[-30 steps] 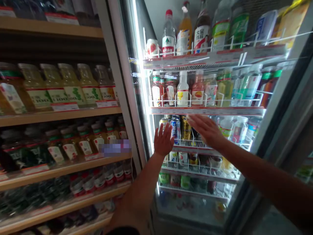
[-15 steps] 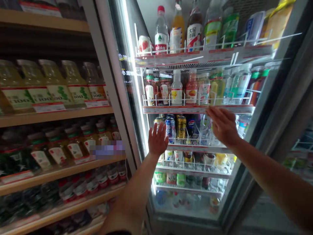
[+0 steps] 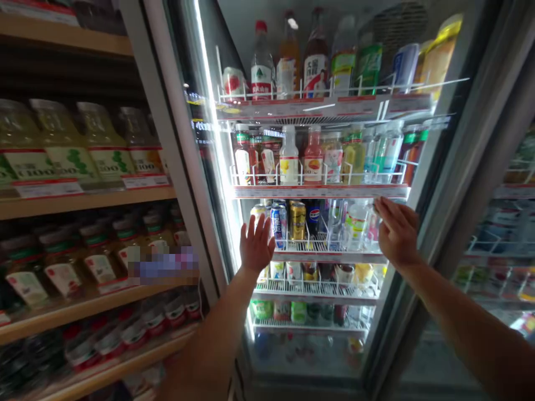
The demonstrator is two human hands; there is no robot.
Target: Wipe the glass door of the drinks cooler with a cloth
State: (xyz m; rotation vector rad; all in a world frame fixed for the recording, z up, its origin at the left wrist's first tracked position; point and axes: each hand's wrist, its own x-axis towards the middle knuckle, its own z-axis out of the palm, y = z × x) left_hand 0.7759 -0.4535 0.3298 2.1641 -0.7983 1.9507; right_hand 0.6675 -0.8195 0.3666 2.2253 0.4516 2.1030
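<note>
I face a lit drinks fridge (image 3: 449, 167) with wire racks behind glass. My left hand (image 3: 256, 245) is raised, palm forward with the fingers spread, in front of the cans (image 3: 279, 224) on the third rack. It holds nothing. My right hand (image 3: 397, 231) is stretched out flat near the fridge's right edge, by the clear bottles (image 3: 355, 223) on the same rack, and is also empty. I cannot tell whether either palm touches the glass.
Bottles (image 3: 288, 161) fill the rack above and more bottles (image 3: 261, 61) stand on the top rack. Open wooden shelves (image 3: 83, 200) of bottled drinks run along the left. A second glass-fronted fridge (image 3: 501, 239) stands at the right.
My right hand has slid from the middle of the fridge front to its right edge. My left hand has stayed by the cans. The view has shifted rightward.
</note>
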